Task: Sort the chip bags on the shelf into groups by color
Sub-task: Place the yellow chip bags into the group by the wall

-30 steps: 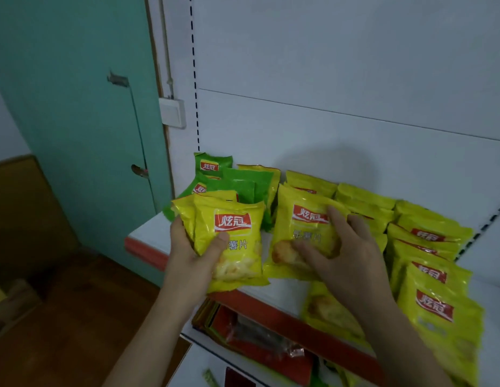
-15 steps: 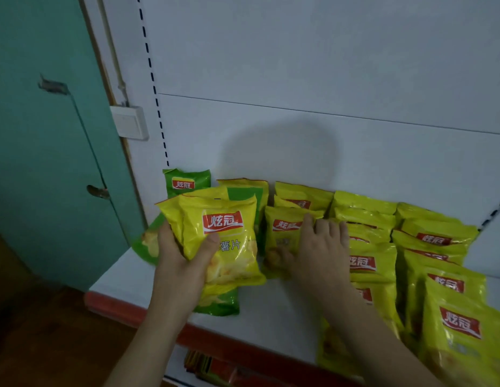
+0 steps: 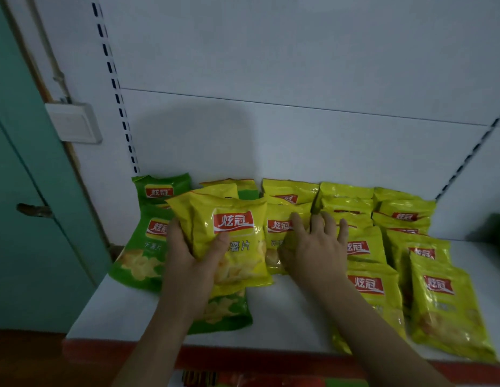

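A white shelf [image 3: 285,317] with a red front edge stands against a white back wall, next to a teal door [image 3: 25,219]. The left hand [image 3: 191,263] grips a small stack of shiny yellow chip bags [image 3: 232,241] with red labels, thumb on the front and fingers curled behind, held up above the shelf. The right hand [image 3: 313,247] lies flat with spread fingers on another yellow chip bag [image 3: 279,233] that leans on the shelf just beside the held stack. To the left, shiny green chip bags [image 3: 143,255] lie and lean at the wall; one more green bag [image 3: 223,314] lies under the left wrist. To the right, rows of yellow bags [image 3: 405,247] fill the shelf.
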A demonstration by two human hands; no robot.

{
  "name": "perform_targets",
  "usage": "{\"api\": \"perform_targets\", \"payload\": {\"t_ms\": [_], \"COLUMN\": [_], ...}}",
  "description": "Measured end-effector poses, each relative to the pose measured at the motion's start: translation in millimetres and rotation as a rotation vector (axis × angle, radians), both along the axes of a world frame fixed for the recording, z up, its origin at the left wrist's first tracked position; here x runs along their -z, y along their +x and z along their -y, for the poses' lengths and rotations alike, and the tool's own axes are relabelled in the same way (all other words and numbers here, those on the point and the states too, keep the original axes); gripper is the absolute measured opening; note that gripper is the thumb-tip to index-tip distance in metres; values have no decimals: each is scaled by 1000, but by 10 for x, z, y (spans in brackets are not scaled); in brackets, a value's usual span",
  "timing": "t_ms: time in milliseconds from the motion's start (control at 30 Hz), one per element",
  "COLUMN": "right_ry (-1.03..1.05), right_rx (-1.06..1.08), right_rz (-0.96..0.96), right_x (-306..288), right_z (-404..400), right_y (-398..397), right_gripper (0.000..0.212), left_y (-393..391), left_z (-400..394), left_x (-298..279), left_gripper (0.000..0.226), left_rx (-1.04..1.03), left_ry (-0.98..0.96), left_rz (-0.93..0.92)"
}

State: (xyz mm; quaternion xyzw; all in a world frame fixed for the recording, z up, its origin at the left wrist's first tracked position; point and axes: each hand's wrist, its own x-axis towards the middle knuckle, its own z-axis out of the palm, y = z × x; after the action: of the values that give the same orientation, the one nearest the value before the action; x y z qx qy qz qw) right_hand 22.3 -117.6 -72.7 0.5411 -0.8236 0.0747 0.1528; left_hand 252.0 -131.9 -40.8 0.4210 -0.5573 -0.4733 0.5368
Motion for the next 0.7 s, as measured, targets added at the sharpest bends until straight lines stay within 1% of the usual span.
{"api": "perform_targets", "payload": {"t_ms": [100,167,300,500,600,700], "right_ry": [27,21,95,170,216,246], "right_rx": [26,2,-103,-98,-102,-108], "right_rz": [-22,-47,-104,-156,-156,-166], "right_x": [-21,-15,30,37,-31,-57], "right_z": [-22,-23,-12,10,16,4], "right_y": [7,43,111,24,-22,-40], "right_gripper": [75,73,85,92,91,91], "left_y": [-1,-8,-14,-75,-124,-158], "left_z": [18,13,23,-5,-29,-34], "left_x": [1,2,22,-14,-19,-37], "left_gripper": [71,71,71,70,72,67], "left_rx": [42,68,81,73,66,54], "left_ry": [-29,-30,-25,-42,-29,-17], "left_rz": [-2,-9,-19,-27,-17,-6]}}
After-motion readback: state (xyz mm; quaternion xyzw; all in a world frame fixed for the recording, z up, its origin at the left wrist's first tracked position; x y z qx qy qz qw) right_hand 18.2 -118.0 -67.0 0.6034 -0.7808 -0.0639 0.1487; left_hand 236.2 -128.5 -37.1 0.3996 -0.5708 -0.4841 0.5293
